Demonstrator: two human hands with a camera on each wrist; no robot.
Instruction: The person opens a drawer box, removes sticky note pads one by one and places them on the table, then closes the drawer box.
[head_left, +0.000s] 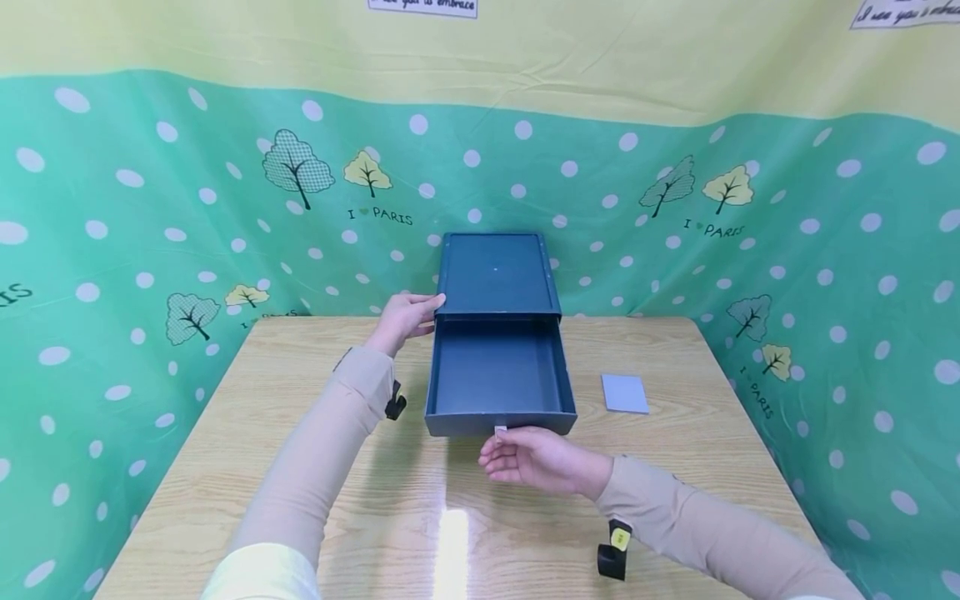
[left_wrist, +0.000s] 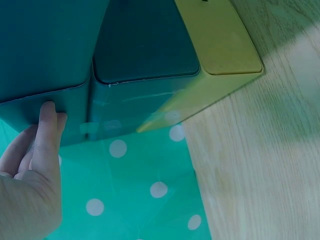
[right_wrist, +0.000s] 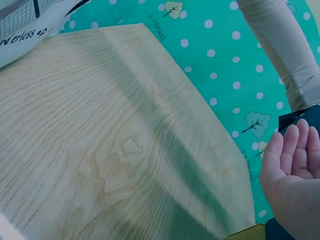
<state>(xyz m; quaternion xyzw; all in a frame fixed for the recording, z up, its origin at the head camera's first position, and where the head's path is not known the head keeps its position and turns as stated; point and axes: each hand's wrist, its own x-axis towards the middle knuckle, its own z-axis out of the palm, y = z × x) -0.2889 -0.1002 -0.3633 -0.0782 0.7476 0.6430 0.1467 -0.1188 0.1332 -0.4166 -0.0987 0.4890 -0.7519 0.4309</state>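
On the table (head_left: 300, 358), I log the drawer (head_left: 465, 425) largely out, travel remaining unclear, pale card (head_left: 624, 394) outside, right hand (head_left: 538, 458) pinching the tab (head_left: 500, 430), left hand (head_left: 408, 317) straight-fingered against the cabinet (head_left: 497, 279)

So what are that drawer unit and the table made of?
The drawer unit looks like smooth dark blue plastic, judging by its raised rim and even sheen. The table shows wood grain and a glossy reflection: perhaps varnished wood or laminate.

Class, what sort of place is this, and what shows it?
Probably a small staged indoor workspace: printed fabric surrounds a wooden table on three sides, and a dark blue drawer unit stands on it.
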